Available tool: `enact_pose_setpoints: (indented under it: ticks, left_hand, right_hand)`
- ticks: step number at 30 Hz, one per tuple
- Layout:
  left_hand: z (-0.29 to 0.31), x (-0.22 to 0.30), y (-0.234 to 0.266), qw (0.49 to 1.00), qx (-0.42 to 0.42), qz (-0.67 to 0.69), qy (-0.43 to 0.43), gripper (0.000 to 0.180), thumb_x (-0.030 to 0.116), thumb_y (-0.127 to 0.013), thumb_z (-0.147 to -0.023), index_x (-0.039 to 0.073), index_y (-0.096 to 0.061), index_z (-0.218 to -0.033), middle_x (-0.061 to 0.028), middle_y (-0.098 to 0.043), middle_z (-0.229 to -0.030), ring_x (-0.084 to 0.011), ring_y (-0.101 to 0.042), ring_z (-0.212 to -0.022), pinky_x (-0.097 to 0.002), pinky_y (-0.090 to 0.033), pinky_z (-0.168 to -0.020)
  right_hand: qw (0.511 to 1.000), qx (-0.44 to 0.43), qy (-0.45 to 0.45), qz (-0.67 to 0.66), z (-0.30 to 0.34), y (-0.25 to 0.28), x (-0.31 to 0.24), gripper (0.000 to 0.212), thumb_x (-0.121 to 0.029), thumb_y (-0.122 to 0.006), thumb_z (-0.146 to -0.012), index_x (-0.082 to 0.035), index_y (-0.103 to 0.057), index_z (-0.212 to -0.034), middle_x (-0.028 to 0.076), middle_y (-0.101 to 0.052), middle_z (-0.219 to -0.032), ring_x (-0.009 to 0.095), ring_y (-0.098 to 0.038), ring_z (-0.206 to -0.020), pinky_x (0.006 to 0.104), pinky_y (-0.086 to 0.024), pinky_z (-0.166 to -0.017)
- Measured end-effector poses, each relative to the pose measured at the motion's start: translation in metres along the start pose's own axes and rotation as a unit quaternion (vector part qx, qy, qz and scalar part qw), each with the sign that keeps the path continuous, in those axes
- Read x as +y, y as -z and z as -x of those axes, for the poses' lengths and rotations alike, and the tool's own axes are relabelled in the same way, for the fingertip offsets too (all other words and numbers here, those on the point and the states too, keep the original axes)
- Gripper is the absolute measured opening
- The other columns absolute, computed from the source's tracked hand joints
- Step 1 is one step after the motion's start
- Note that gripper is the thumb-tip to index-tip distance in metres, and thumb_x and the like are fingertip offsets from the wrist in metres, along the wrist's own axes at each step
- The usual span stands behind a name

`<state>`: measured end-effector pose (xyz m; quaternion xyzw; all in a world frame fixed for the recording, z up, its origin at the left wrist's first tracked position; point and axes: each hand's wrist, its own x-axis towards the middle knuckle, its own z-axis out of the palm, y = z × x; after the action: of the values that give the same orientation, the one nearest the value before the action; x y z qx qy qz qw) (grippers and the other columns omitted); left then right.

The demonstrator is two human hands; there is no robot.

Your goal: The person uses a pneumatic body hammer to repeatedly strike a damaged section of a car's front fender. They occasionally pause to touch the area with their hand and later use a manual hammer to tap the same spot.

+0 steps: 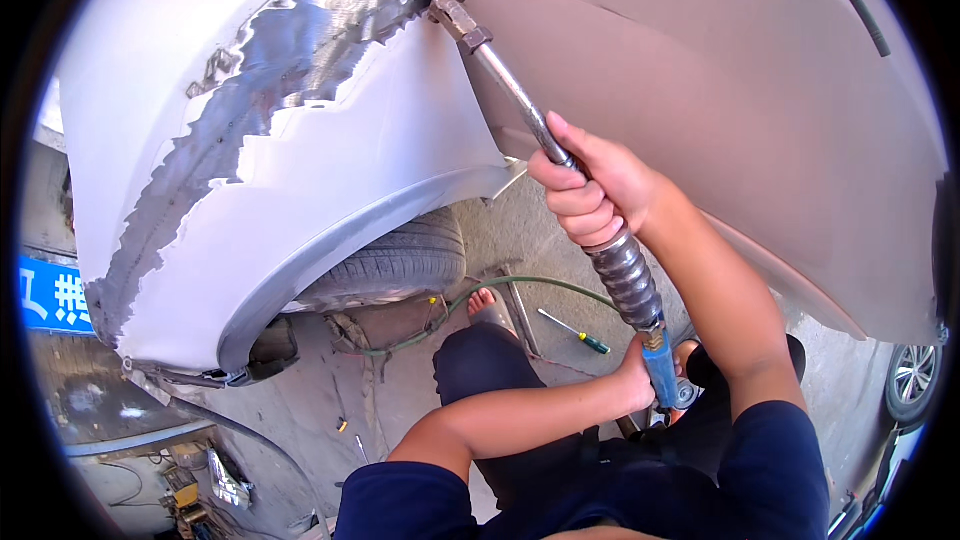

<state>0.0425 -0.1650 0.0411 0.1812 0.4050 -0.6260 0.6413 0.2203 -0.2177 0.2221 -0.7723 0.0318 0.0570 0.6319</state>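
A metal slide hammer (515, 90) runs slantwise from a car's white front fender (400, 105) down toward my lap. Its tip, a rusty clamp-like end (452, 12), meets the fender's upper rear edge beside the door; how it grips there is hard to see. My right hand (590, 185) is wrapped round the tool at the upper end of its dark ribbed weight (625, 280). Below, my left hand (636, 378) holds the blue handle (660, 368), its fingers partly hidden. A band of bare, ground metal (270, 65) crosses the fender.
The pinkish-beige door (720, 120) stands on the right. Under the fender arch is a tire (390, 255). A green hose (545, 282) and a screwdriver (575, 331) lie on the concrete near my foot (482, 302). Assorted parts (190, 495) sit at lower left, another car's wheel (912, 380) at far right.
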Motion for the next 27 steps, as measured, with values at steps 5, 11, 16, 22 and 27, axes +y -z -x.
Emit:
enact_pose_setpoints:
  ticks: [5, 11, 16, 22, 27]
  left_hand:
    - [0.01, 0.0, -0.003, 0.995, 0.045, 0.019, -0.084, 0.037, 0.05, -0.051, -0.088, 0.013, -0.053, -0.084, -0.0066, -0.056, -0.073, -0.022, -0.059, -0.07, -0.0381, -0.051, -0.066]
    - [0.032, -0.017, -0.001, 0.999, 0.034, -0.027, 0.005, 0.051, 0.058, -0.038, -0.09, 0.01, -0.056, -0.091, -0.0106, -0.058, -0.075, -0.0257, -0.06, -0.066, -0.0407, -0.051, -0.061]
    - [0.029, -0.017, 0.0, 0.999, 0.029, -0.034, -0.004, 0.067, 0.063, -0.032, -0.089, 0.002, -0.058, -0.101, -0.0194, -0.064, -0.082, -0.0354, -0.063, -0.066, -0.0495, -0.052, -0.056]
    - [0.01, -0.015, -0.006, 0.994, 0.06, -0.067, -0.066, 0.06, 0.063, -0.038, -0.088, 0.007, -0.059, -0.099, -0.0173, -0.065, -0.084, -0.0311, -0.065, -0.074, -0.0455, -0.052, -0.06]
    - [0.006, -0.005, -0.025, 0.995, 0.032, -0.019, -0.093, 0.052, 0.062, -0.043, -0.087, 0.012, -0.058, -0.085, -0.0095, -0.061, -0.076, -0.0231, -0.064, -0.07, -0.0397, -0.052, -0.058]
  right_hand:
    - [0.978, 0.115, 0.011, 0.174, 0.028, -0.017, 0.012, 0.044, -0.036, -0.048, -0.098, 0.006, -0.053, -0.087, 0.026, -0.057, -0.068, 0.042, -0.057, -0.064, 0.0454, -0.046, -0.063]
    - [0.989, 0.1, -0.02, 0.11, 0.059, -0.012, 0.022, 0.045, -0.038, -0.046, -0.099, 0.005, -0.05, -0.087, 0.02, -0.055, -0.065, 0.034, -0.054, -0.06, 0.0415, -0.045, -0.061]
    - [0.987, 0.134, -0.024, 0.081, 0.066, -0.004, 0.033, 0.044, -0.038, -0.045, -0.1, 0.004, -0.051, -0.088, 0.017, -0.051, -0.065, 0.028, -0.049, -0.059, 0.0396, -0.043, -0.061]
    - [0.991, 0.115, 0.038, 0.05, 0.047, 0.002, 0.019, 0.033, -0.031, -0.046, -0.101, -0.001, -0.057, -0.095, -0.001, -0.048, -0.066, 0.008, -0.043, -0.06, 0.025, -0.038, -0.055]
    - [0.991, 0.107, 0.03, 0.071, 0.031, 0.0, -0.007, 0.037, -0.032, -0.046, -0.1, 0.003, -0.057, -0.098, 0.009, -0.052, -0.068, 0.016, -0.049, -0.064, 0.0321, -0.043, -0.062]
